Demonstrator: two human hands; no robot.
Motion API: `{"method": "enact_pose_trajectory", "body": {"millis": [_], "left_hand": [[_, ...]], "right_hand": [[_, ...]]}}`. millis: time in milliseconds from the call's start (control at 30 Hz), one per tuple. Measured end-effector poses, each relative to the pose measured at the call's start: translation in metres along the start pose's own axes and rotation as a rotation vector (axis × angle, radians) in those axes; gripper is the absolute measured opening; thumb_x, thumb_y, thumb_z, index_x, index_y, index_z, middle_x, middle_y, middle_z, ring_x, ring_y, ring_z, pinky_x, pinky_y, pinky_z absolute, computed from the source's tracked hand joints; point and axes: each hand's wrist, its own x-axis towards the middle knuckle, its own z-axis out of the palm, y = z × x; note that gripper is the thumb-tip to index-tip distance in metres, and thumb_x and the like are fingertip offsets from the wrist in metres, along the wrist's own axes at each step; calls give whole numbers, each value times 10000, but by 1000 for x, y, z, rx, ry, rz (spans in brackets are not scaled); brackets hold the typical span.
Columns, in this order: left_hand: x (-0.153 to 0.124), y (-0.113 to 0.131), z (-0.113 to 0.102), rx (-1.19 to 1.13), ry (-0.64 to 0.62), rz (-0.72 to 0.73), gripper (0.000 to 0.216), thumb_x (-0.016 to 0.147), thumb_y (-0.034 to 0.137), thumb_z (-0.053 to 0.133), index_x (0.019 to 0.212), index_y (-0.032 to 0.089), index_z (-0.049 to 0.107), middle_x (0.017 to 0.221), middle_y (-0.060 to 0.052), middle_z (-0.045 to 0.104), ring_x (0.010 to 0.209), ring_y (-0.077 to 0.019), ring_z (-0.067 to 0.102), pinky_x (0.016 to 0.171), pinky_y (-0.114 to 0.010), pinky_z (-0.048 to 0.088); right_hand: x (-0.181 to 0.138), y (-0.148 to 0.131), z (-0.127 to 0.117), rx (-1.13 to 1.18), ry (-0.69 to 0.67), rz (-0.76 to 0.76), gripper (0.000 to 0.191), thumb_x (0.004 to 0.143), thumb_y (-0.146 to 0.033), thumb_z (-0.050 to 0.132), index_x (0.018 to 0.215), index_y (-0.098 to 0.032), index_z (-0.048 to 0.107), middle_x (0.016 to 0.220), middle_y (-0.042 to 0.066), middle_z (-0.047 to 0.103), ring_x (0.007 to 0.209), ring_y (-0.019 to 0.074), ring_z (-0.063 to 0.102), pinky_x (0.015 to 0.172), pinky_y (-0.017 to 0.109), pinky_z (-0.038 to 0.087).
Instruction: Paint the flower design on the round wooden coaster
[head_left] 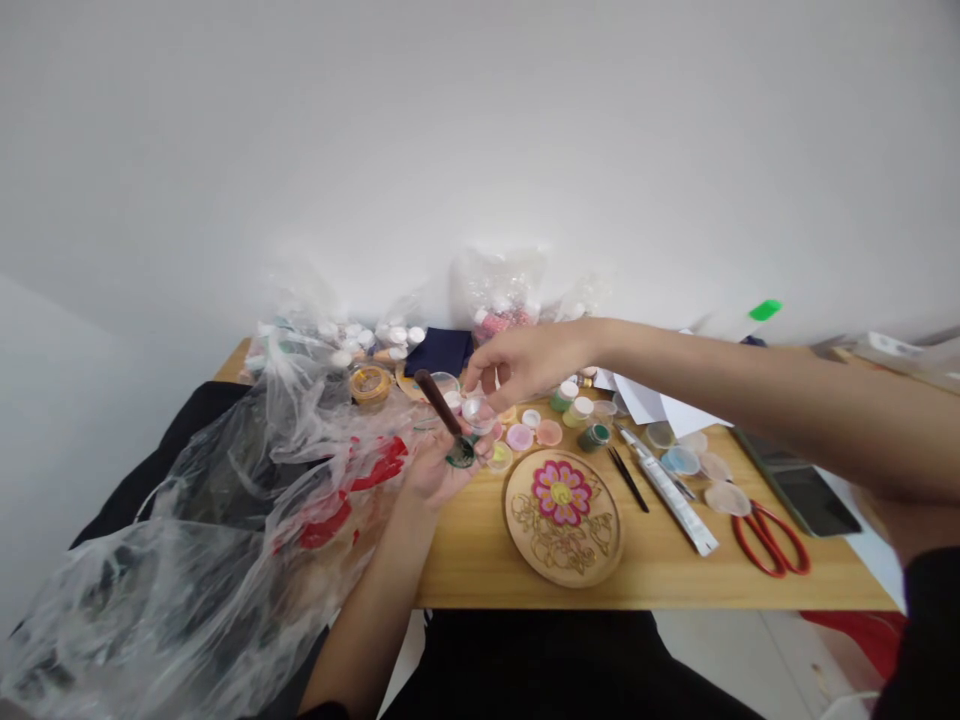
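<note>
My left hand [435,468] is closed around a small cup of dark green material [461,453], from which a dark brown stick [439,402] slants up. Just over it, my right hand [517,362] reaches in from the right with fingers curled down. A small clear plastic cup [478,412] is at its fingertips, close to the left fingers. Below and to the right lies a round wooden plaque [523,552] with gold outlines; its flower [562,492] is filled in pink, purple and yellow, while the leaves are bare wood.
Small pots of color [520,436] and bottles [578,411] stand behind the plaque. To its right are black tweezers [628,479], a white tube [679,508], clear lids [727,497], red scissors [769,540] and a phone [806,490]. Crumpled clear plastic [172,600] covers the left side.
</note>
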Motion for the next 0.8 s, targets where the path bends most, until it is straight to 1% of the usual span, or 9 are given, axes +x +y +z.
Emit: {"method": "enact_pose_trajectory", "body": {"millis": [100,167,267,367,433,533,633,700,800], "left_hand": [[0,0,-1,5,-12,4,264,667,330,846,608,180,637,617,19,536,580,-91,441,607,-252,376],[0,-1,0,5,-23,8,260,664,332,846,605,187,638,616,19,539,588,-94,447,614,-248,373],[0,-1,1,4,-28,4,283,631,356,865,602,191,637,587,26,524,587,-98,462,621,-250,386],[0,-1,3,4,-12,-4,332,568,375,900,582,187,626,530,41,479,565,-96,459,605,-248,393],[0,0,5,9,13,-11,338,592,374,889,573,179,614,527,41,477,553,-91,455,593,-248,395],[0,0,6,18,52,-25,326,674,364,842,569,168,604,556,24,517,545,-88,458,584,-256,404],[0,0,7,18,71,-27,329,658,363,852,564,166,606,585,15,557,543,-83,461,563,-244,397],[1,-1,7,16,77,-25,327,650,361,858,562,168,608,575,19,552,546,-84,466,559,-238,396],[1,-1,7,19,85,-28,322,696,361,829,563,170,607,541,23,523,555,-91,476,566,-239,401]], "right_hand": [[-7,-1,4,-77,11,-56,543,724,-323,784,1194,-110,617,1022,74,691,794,133,603,668,240,438],[-9,-4,7,-148,36,-47,572,708,-295,800,1214,-106,610,1051,82,685,792,135,590,681,248,433],[-10,-9,10,-221,56,-41,531,725,-274,786,1197,-97,617,1043,86,684,782,136,575,675,250,417],[-9,-9,13,-261,75,-79,462,749,-267,758,1153,-84,628,1006,88,687,762,134,572,659,247,397],[-9,-8,14,-280,94,-104,421,752,-255,748,1122,-89,636,980,83,691,747,132,572,652,245,385],[-8,-8,15,-289,115,-109,357,767,-237,721,1088,-102,644,954,75,694,726,127,571,646,243,372],[-8,-8,16,-295,120,-97,324,775,-220,705,1069,-97,645,934,75,690,723,127,560,646,244,367],[-8,-8,16,-300,119,-99,302,775,-216,702,1047,-97,647,916,71,684,720,128,551,642,245,361],[-8,-6,16,-300,127,-116,266,769,-213,702,1007,-108,646,880,59,674,716,129,546,637,246,353]]}}
